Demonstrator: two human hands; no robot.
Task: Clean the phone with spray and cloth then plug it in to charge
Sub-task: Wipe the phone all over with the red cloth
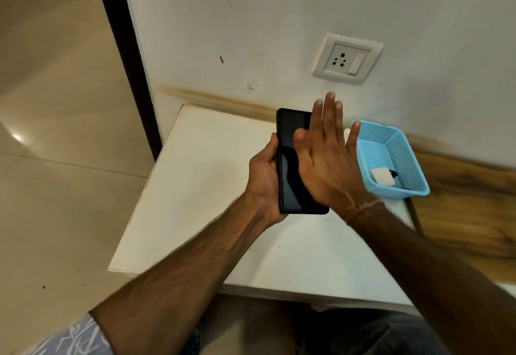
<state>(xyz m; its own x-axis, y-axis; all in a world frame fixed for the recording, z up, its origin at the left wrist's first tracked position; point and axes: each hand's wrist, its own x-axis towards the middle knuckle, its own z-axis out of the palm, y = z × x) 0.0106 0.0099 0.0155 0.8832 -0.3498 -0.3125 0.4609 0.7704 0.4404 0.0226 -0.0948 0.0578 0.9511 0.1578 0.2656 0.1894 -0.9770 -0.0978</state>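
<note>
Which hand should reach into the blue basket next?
Probably the right hand: it is open, holds nothing, and hovers beside the blue perforated plastic basket. The left hand grips the black phone.

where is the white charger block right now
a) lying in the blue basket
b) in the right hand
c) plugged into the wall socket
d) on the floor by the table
a: the white charger block lies inside the blue basket on the table, while the wall socket has nothing plugged in, the right hand is flat and open, and the left hand holds the phone.
</note>
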